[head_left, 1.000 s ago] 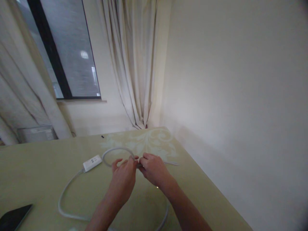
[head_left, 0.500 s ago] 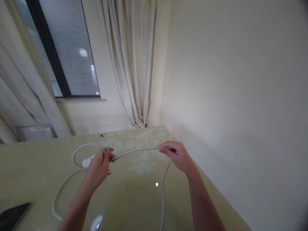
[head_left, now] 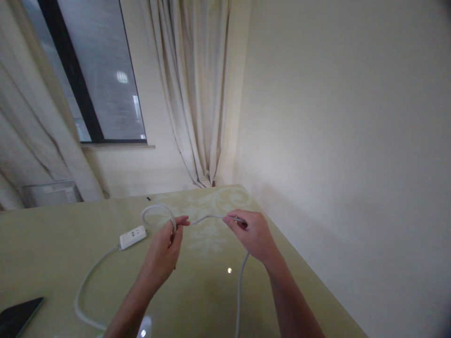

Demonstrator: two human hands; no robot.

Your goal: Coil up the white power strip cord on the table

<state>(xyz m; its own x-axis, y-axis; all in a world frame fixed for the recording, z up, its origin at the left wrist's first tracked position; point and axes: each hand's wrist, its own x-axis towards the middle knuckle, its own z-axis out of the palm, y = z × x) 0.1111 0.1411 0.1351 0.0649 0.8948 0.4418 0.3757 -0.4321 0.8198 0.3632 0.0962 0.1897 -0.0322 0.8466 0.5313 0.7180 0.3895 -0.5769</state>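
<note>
A white power strip (head_left: pixel 133 236) lies on the glossy green table (head_left: pixel 52 253), and its thick white cord (head_left: pixel 83 287) curves over the tabletop. My left hand (head_left: pixel 166 249) is closed on a small loop of that cord, held just above the table. My right hand (head_left: pixel 251 233) pinches the cord a short way to the right. A short stretch of cord sags between the two hands. From my right hand the cord drops down toward the near edge of the table.
A dark phone (head_left: pixel 17 317) lies at the table's near left corner. A small dark speck (head_left: pixel 148 199) sits near the far edge. A plain wall runs along the table's right side, with a curtain (head_left: pixel 192 94) and a window (head_left: pixel 98 70) behind.
My hands pulled apart along the cord, then came closer together again. The loop in my left hand has shrunk and moved right. The span between my hands is shorter and slack.
</note>
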